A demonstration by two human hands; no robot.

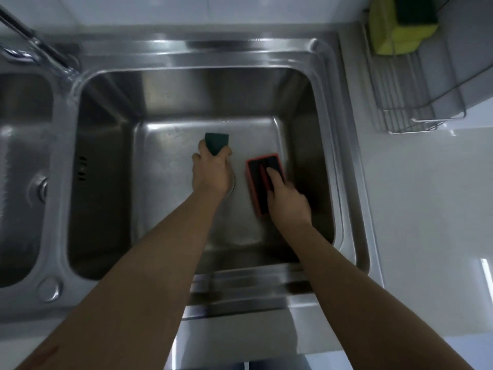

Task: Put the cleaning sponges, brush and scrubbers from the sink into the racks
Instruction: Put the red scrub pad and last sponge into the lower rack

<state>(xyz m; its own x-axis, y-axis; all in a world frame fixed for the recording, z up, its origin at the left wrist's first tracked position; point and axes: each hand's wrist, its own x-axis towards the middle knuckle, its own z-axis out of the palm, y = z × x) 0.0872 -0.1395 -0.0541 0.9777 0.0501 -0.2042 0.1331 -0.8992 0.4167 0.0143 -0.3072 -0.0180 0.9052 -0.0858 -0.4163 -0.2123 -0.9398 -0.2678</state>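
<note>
Two items lie low on the steel sink basin (106, 161) floor: a dark green sponge pad (216, 141) pinched by the left hand (212, 173), and a red-framed black scrubbing brush (262, 180) under the right hand (288, 202), fingers closing on its handle. Walls stand clear; the wire rack (416, 102) waits beyond the right rim.

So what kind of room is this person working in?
Most likely a kitchen. There is a stainless steel double sink with a tap, and a wire rack on the white counter already holds sponges.
</note>
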